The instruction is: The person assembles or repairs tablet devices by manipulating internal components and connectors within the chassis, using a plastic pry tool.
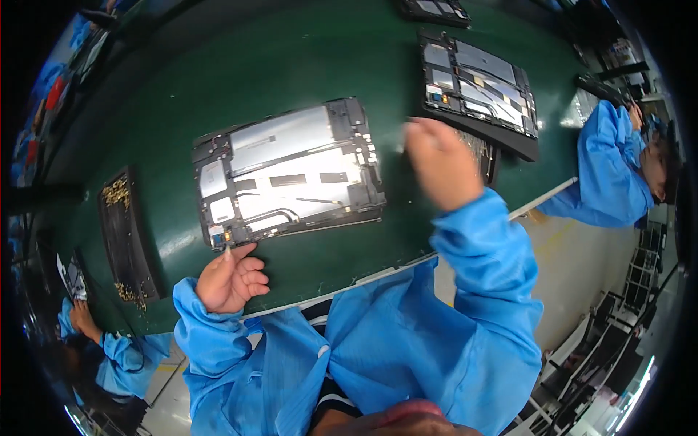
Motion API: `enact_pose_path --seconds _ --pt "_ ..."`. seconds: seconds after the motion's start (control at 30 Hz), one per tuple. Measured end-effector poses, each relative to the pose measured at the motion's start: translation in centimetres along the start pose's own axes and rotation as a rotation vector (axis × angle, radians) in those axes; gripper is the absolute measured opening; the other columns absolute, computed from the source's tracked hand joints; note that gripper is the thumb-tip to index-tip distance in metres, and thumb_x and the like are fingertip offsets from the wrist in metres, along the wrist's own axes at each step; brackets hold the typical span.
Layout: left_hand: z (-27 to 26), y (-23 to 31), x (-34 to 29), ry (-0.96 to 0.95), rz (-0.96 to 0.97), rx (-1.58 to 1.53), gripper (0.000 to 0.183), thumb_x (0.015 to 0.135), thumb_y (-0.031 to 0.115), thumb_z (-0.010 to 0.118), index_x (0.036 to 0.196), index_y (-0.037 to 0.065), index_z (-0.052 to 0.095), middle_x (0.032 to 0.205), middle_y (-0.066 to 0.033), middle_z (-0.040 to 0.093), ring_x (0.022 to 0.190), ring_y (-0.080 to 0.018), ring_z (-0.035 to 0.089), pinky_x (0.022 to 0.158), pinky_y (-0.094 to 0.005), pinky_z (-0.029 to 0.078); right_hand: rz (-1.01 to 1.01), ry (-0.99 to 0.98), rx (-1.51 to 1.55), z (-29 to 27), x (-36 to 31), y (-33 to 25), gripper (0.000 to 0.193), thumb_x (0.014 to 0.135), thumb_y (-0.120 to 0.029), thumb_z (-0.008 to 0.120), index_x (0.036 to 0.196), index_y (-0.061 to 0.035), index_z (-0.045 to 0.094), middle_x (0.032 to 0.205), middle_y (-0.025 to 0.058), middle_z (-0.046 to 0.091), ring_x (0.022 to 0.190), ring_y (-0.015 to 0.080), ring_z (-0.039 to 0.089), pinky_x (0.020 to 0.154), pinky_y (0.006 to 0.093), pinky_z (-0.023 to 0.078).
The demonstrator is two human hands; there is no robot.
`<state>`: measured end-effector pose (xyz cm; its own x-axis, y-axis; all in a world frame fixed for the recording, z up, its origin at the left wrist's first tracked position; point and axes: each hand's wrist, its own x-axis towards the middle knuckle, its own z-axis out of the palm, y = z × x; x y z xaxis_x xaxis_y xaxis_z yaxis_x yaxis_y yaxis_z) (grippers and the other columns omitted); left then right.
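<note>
A tablet-like device (283, 171) lies on the green bench with its inside exposed, showing silver battery panels, dark strips and thin cables in a black frame. My left hand (234, 282) is at its near left corner, thumb and forefinger closed on the edge, the other fingers curled. To the right of the device, my right hand (445, 163) is raised over the bench, slightly blurred. Its fingers are pressed together toward the device; whatever they hold is too small or hidden to make out.
On the left, a long black tray (131, 240) holds small gold screws at both ends. A similar opened device (480, 80) rests on a black block at the right, beside a partly hidden tray (494, 163). Co-workers in blue sleeves sit at both sides (607, 171).
</note>
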<state>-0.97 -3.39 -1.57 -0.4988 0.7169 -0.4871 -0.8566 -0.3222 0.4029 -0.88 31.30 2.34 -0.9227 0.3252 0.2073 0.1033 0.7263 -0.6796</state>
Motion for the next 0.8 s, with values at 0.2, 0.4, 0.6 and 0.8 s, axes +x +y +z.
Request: enact_pose_path --seconds 0.2,0.4,0.6,0.8 --pt "0.0 0.5 0.6 -0.028 -0.074 -0.051 0.044 0.088 0.032 0.024 0.116 0.001 0.035 0.101 -0.0170 0.051 0.087 -0.0310 0.053 0.074 -0.0431 0.044 0.457 0.012 -0.669 -5.7 -3.6 4.3 0.027 0.075 -0.031 0.051 0.084 -0.0068 0.060 0.080 0.0165 0.057 0.077 0.0313 0.054 0.069 0.0377 0.043" --pt "-0.2 0.1 0.6 -0.039 -0.069 -0.069 0.046 0.088 0.034 0.023 0.115 0.001 0.037 0.102 -0.0178 0.051 0.088 -0.0323 0.053 0.074 -0.0446 0.044 0.503 0.062 -0.629 -5.5 -3.0 3.7 0.030 0.074 -0.034 0.050 0.081 -0.0079 0.061 0.082 0.0171 0.057 0.075 0.0324 0.054 0.067 0.0385 0.043" --pt "0.0 -0.1 0.6 -0.001 -0.049 -0.075 0.044 0.088 0.033 0.024 0.113 0.001 0.039 0.100 -0.0177 0.052 0.087 -0.0329 0.053 0.074 -0.0452 0.044 0.557 0.040 -0.518 -5.8 -2.4 4.4 0.031 0.078 -0.032 0.045 0.085 -0.0052 0.059 0.083 0.0181 0.056 0.076 0.0351 0.052 0.070 0.0379 0.042" --pt "0.8 0.1 0.6 0.084 -0.046 0.023 0.040 0.087 0.030 0.030 0.111 0.000 0.040 0.094 -0.0169 0.053 0.082 -0.0286 0.055 0.069 -0.0407 0.047 0.620 0.268 -0.252 -8.0 -4.8 3.9 0.032 0.080 -0.028 0.040 0.085 -0.0005 0.056 0.082 0.0189 0.056 0.079 0.0341 0.052 0.070 0.0363 0.040"
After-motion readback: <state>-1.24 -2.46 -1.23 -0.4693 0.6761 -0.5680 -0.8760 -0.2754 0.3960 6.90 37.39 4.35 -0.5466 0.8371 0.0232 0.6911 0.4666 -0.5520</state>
